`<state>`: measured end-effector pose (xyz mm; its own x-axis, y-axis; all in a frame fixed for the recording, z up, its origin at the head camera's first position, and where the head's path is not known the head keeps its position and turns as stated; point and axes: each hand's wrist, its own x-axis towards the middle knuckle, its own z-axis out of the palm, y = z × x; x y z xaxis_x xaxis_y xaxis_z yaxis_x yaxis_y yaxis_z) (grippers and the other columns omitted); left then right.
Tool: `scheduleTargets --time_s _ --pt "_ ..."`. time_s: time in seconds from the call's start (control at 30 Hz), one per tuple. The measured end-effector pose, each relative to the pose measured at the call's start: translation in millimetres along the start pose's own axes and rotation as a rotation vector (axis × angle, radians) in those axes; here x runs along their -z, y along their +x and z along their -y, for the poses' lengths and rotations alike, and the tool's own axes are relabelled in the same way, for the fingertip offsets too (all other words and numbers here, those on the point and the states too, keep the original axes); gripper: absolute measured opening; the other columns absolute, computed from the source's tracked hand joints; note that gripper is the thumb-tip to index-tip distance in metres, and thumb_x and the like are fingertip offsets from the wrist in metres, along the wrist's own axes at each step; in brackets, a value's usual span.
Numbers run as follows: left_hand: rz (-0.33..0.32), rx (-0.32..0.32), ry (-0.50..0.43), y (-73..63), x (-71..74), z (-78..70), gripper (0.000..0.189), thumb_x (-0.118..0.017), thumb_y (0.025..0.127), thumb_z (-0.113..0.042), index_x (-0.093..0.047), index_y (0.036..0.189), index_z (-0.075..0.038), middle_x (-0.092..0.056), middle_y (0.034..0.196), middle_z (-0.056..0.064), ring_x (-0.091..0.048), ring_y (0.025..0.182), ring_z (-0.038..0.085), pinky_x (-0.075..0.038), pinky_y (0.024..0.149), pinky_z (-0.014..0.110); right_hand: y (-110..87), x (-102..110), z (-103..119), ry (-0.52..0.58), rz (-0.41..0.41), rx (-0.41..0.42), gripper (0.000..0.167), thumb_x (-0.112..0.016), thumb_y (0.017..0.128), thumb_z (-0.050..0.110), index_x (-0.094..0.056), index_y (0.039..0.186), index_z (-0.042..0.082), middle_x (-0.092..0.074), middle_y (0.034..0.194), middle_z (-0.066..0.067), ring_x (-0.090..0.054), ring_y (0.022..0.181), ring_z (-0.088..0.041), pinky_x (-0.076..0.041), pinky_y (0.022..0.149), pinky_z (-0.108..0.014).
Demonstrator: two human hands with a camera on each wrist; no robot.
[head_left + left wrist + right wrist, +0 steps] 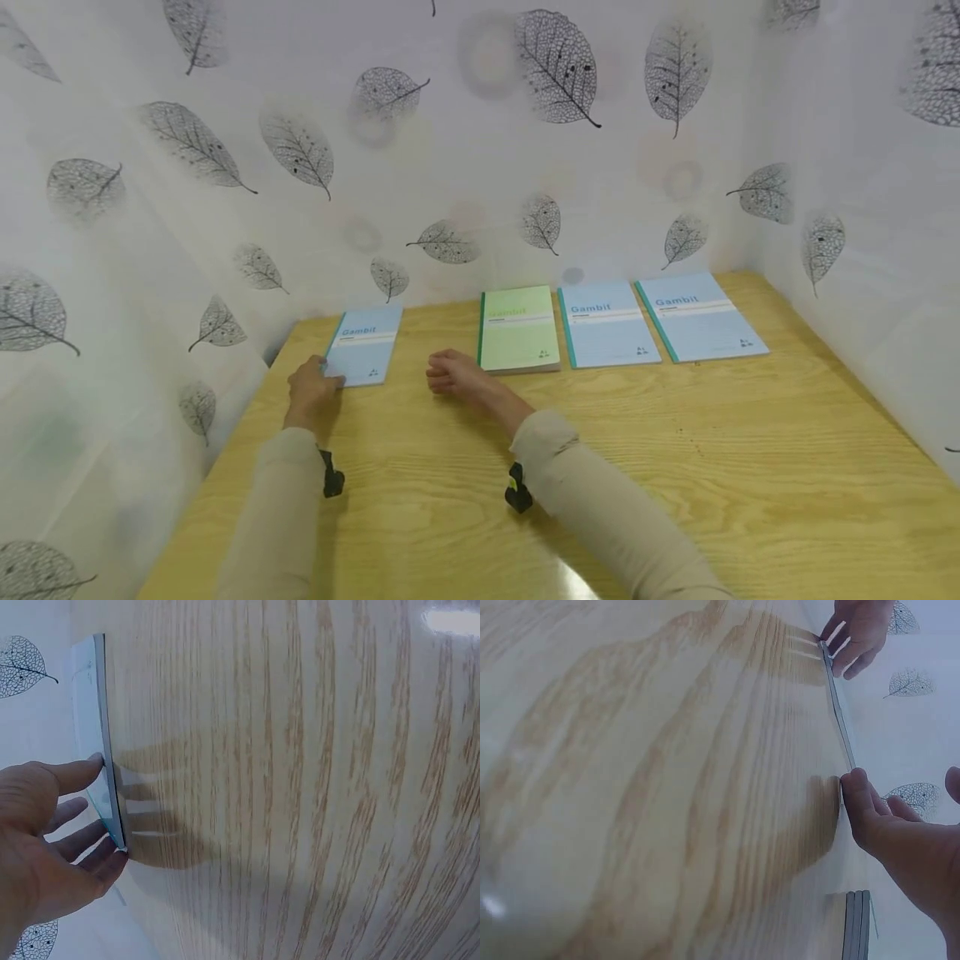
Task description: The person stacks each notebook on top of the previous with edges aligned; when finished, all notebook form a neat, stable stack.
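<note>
At the table's far left lies a blue notebook [363, 346] with a teal spine and the word "Gambit" on its cover. My left hand [313, 385] is at its near left corner. In the left wrist view, the thumb of my left hand [64, 825] rests against the near edge, while the lower fingers touch the corner by the spine. My right hand [461, 375] is low over the wood between that notebook and a green notebook [520, 333], its fingers loosely bent and holding nothing. The right wrist view shows its fingertips [855, 791] close to the tabletop.
Right of the green notebook lie a second blue notebook [609, 325] and a third blue notebook [701, 318], in a row along the back. The green one looks thicker at its near edge. A white leaf-print curtain [465, 150] hangs behind and beside the wooden table [420, 500].
</note>
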<state>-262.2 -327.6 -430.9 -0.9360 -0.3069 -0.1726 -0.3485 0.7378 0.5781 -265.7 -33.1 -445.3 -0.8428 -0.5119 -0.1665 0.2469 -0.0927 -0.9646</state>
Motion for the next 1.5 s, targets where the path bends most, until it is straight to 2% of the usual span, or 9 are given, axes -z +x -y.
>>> scheduleTargets --time_s 0.17,0.43,0.57,0.8,0.97,1.17,1.27,1.37,1.5 --pt "0.007 -0.016 -0.001 -1.1 2.6 -7.6 0.076 -0.067 0.094 -0.007 -0.027 0.156 0.010 -0.027 0.153 0.043 -0.022 0.142 0.059 -0.023 0.120 0.068 0.0 -2.0 -0.8 0.022 -0.017 0.000 0.052 -0.046 0.112 0.023 -0.037 0.153 -0.007 -0.047 0.150 -0.032 -0.051 0.138 -0.044 -0.045 0.116 -0.046" --pt "0.063 0.077 -0.040 2.1 6.6 -14.6 0.085 -0.072 0.088 -0.003 -0.024 0.158 0.005 -0.015 0.152 0.044 -0.026 0.141 0.059 -0.025 0.120 0.069 2.8 -9.9 -3.2 0.021 -0.011 -0.012 0.052 -0.045 0.112 0.024 -0.036 0.152 -0.007 -0.048 0.150 -0.031 -0.050 0.139 -0.042 -0.045 0.116 -0.045" --pt "0.090 0.080 -0.078 1.5 12.3 -14.4 0.083 -0.068 0.088 -0.005 -0.024 0.158 0.004 -0.015 0.155 0.043 -0.028 0.143 0.057 -0.025 0.121 0.066 5.3 -11.2 -3.1 0.036 -0.016 -0.012 0.053 -0.045 0.112 0.025 -0.036 0.152 -0.007 -0.048 0.149 -0.032 -0.050 0.139 -0.043 -0.044 0.116 -0.045" --pt "0.180 0.002 -0.250 -1.7 21.5 -5.9 0.072 -0.064 0.094 -0.007 -0.031 0.156 0.006 -0.016 0.166 0.032 -0.023 0.150 0.047 -0.025 0.124 0.059 6.6 -10.4 -0.8 0.059 -0.019 -0.017 0.053 -0.046 0.112 0.025 -0.036 0.154 -0.005 -0.046 0.151 -0.032 -0.050 0.139 -0.043 -0.045 0.116 -0.046" --pt "0.293 -0.103 -0.420 -5.8 25.1 2.3 0.066 -0.060 0.102 -0.008 -0.029 0.159 0.004 -0.010 0.169 0.028 -0.026 0.151 0.045 -0.029 0.124 0.056 8.1 -10.4 -1.4 0.081 -0.021 -0.025 0.051 -0.046 0.112 0.022 -0.036 0.154 -0.005 -0.044 0.152 -0.032 -0.050 0.138 -0.044 -0.045 0.116 -0.047" --pt "0.408 -0.220 -0.584 -5.0 28.3 9.2 0.071 -0.062 0.104 -0.007 -0.023 0.163 0.000 0.013 0.170 0.027 0.003 0.159 0.042 -0.028 0.125 0.051 8.1 -9.0 0.2 0.093 -0.036 -0.019 0.051 -0.049 0.110 0.019 -0.035 0.154 -0.004 -0.044 0.151 -0.033 -0.052 0.135 -0.046 -0.046 0.114 -0.048" --pt "0.436 -0.238 -0.614 -5.1 29.2 10.4 0.074 -0.064 0.103 -0.006 -0.022 0.164 -0.002 0.013 0.171 0.025 0.008 0.159 0.039 -0.028 0.125 0.048 8.7 -9.0 0.5 0.057 -0.040 -0.028 0.056 -0.053 0.108 0.018 -0.033 0.157 0.000 -0.049 0.148 -0.029 -0.057 0.132 -0.043 -0.049 0.111 -0.048" --pt "0.469 -0.259 -0.626 -7.1 29.7 11.7 0.075 -0.064 0.103 -0.007 -0.021 0.165 -0.005 0.008 0.172 0.024 0.003 0.159 0.038 -0.032 0.124 0.042 9.4 -10.1 0.2 0.045 -0.030 -0.031 0.062 -0.057 0.107 0.016 -0.029 0.160 0.004 -0.056 0.143 -0.028 -0.062 0.128 -0.041 -0.051 0.109 -0.049" --pt "0.505 -0.285 -0.630 -10.3 27.9 13.3 0.074 -0.063 0.104 -0.008 -0.022 0.165 -0.009 -0.007 0.171 0.023 -0.026 0.153 0.032 -0.044 0.113 0.026 9.2 -12.0 0.4 0.090 -0.022 -0.020 0.069 -0.062 0.105 0.013 -0.023 0.162 0.004 -0.062 0.135 -0.029 -0.065 0.123 -0.042 -0.052 0.107 -0.050"
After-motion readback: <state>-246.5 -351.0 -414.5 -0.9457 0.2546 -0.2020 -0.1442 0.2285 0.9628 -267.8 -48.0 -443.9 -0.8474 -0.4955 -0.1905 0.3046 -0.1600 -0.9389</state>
